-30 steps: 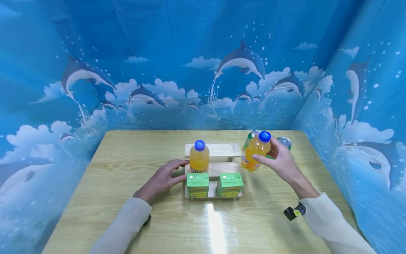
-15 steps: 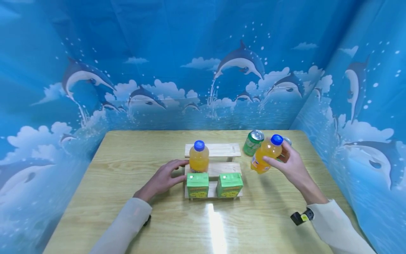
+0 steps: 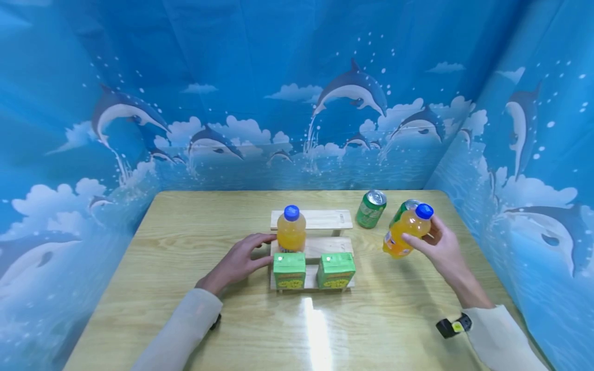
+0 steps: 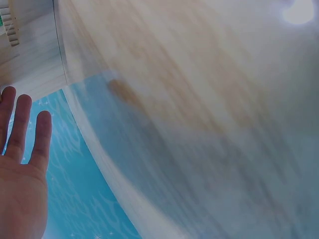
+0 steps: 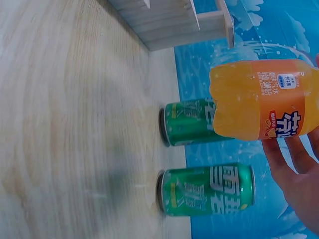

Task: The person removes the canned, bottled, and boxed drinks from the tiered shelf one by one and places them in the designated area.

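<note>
My right hand (image 3: 443,250) grips an orange soda bottle (image 3: 405,236) with a blue cap near its top. The bottle leans, cap to the right, and hangs above the table, as the right wrist view shows its base off the wood. A matching bottle (image 3: 291,237) stands on the middle step of a stepped wooden rack (image 3: 323,219). Two green drink cartons (image 3: 290,271) sit on the lowest step, side by side with a gap. At the rack's left side rests my left hand (image 3: 241,259), its fingertips right at the edge; its fingers (image 4: 42,137) look straight in the left wrist view.
Two green soda cans stand upright at the back right: one can (image 3: 370,210) beside the rack, the other can (image 5: 207,190) behind the held bottle in the head view. A blue dolphin-print curtain (image 3: 232,103) borders the wooden table (image 3: 185,226) at the back and sides.
My right hand has carried the bottle rightward, away from the rack and past the first can, uncovering that can. The left hand has stayed at the rack.
</note>
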Tool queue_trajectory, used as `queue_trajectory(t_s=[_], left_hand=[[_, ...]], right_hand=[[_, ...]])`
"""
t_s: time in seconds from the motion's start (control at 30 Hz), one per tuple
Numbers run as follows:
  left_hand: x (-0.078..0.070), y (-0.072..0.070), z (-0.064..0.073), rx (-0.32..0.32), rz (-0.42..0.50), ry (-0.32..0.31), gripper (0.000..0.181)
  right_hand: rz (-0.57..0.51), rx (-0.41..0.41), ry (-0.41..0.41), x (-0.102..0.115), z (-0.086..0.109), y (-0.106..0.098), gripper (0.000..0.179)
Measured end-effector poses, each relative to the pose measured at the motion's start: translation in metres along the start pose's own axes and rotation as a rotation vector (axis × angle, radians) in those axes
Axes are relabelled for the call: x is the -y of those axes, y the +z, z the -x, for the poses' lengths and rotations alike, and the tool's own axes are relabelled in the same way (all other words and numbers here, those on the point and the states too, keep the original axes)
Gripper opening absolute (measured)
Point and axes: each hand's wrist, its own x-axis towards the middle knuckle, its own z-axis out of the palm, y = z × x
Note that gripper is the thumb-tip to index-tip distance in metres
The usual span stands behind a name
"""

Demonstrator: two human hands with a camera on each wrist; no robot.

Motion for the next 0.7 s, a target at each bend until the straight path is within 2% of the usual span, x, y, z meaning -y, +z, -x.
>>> queue_trajectory(t_s=[0.27, 0.7], left_hand=[[-0.002, -0.001, 0.000, 0.009, -0.004, -0.028, 0.056], [0.001, 0.000, 0.000, 0.001, -0.005, 0.004, 0.056]], right_hand=[[0.050, -0.054, 0.002, -0.013, 0.005, -0.009, 0.068], [0.100, -0.099, 0.099, -0.032, 0.009, -0.024, 0.073]])
